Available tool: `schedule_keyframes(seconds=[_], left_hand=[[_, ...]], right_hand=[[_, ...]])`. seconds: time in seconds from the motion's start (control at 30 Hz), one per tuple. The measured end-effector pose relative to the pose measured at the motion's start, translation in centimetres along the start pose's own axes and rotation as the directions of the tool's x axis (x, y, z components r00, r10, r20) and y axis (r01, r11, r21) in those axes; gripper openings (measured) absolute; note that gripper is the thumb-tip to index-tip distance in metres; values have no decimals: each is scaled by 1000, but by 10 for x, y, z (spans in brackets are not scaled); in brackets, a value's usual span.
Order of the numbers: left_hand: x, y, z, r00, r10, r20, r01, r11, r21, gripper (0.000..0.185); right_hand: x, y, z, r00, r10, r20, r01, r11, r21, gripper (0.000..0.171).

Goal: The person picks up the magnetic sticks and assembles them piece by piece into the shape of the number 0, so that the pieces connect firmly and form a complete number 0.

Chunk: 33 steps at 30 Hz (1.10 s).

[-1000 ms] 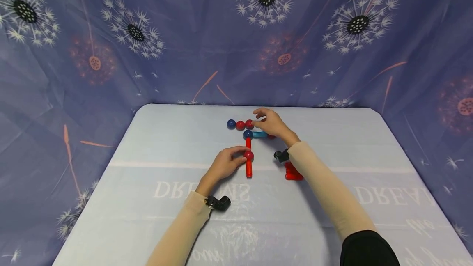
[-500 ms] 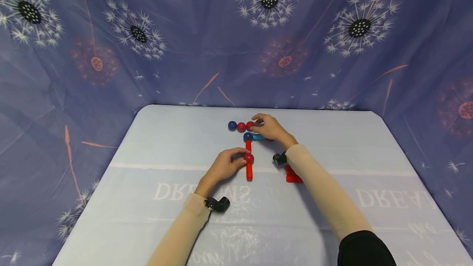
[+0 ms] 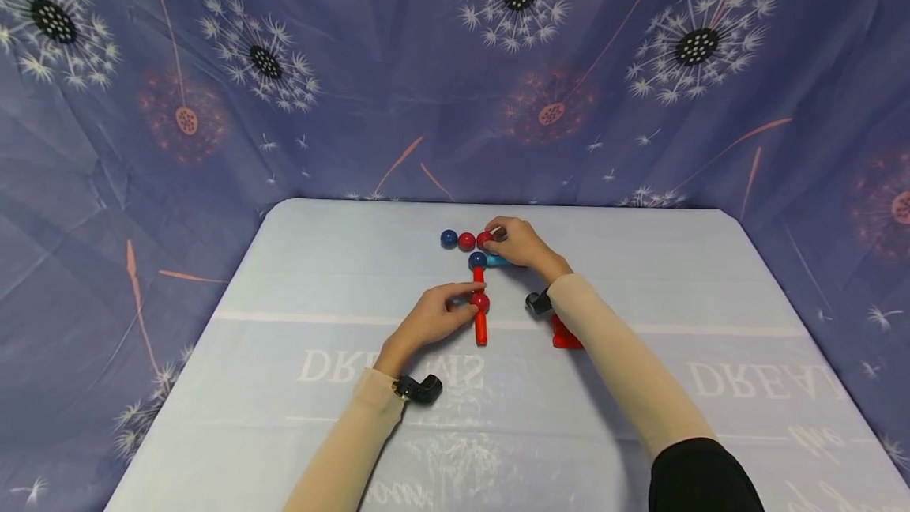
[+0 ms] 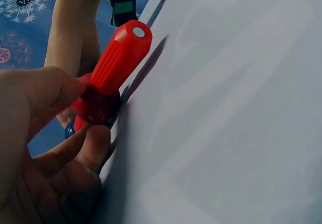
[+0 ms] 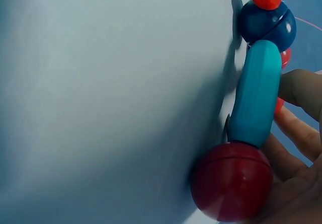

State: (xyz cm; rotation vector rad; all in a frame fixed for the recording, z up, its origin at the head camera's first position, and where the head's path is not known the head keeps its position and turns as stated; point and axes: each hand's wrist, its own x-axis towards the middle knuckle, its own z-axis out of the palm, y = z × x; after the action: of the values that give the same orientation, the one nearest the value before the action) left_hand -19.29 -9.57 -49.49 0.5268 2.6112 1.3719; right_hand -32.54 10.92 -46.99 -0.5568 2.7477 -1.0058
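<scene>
My left hand [image 3: 430, 316] pinches a red ball [image 3: 480, 303] between thumb and fingers. From that ball one red rod [image 4: 122, 55] points toward me, and another red rod [image 3: 479, 276] runs away to a blue ball [image 3: 478, 260]. A light-blue rod [image 5: 255, 95] joins the blue ball sideways to another red ball [image 5: 231, 181], which the right hand covers in the head view. My right hand [image 3: 524, 243] reaches over this rod and pinches a loose red ball [image 3: 484, 240], the right end of a short row.
In the same row, a red ball [image 3: 466, 242] and a dark blue ball [image 3: 449, 239] sit to the left. Several red rods [image 3: 566, 334] lie beneath the right forearm, partly hidden. The white table [image 3: 284, 283] ends at a patterned blue cloth [image 3: 398, 85].
The right hand's fingers have come down and closed around the end red ball of the row. The left hand keeps its hold, and the joined pieces stay in place.
</scene>
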Motion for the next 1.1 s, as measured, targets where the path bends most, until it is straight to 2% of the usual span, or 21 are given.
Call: schedule_keyframes(seconds=[0.23, 0.5, 0.8, 1.1], left_hand=[[2, 0, 1, 1000, 3, -31, -2, 1000, 21, 30], [3, -3, -1, 999, 7, -37, -5, 998, 55, 30], [3, -6, -4, 999, 9, -40, -7, 999, 53, 31], [2, -6, -6, 998, 18, -59, -16, 999, 35, 31]], right_hand=[[-4, 1, -9, 999, 15, -39, -14, 1000, 27, 32], [-14, 3, -20, 998, 13, -54, -9, 997, 74, 33], [-27, -1, -25, 995, -3, -102, 16, 992, 126, 35], [-45, -16, -28, 991, -27, -133, 41, 994, 101, 37]])
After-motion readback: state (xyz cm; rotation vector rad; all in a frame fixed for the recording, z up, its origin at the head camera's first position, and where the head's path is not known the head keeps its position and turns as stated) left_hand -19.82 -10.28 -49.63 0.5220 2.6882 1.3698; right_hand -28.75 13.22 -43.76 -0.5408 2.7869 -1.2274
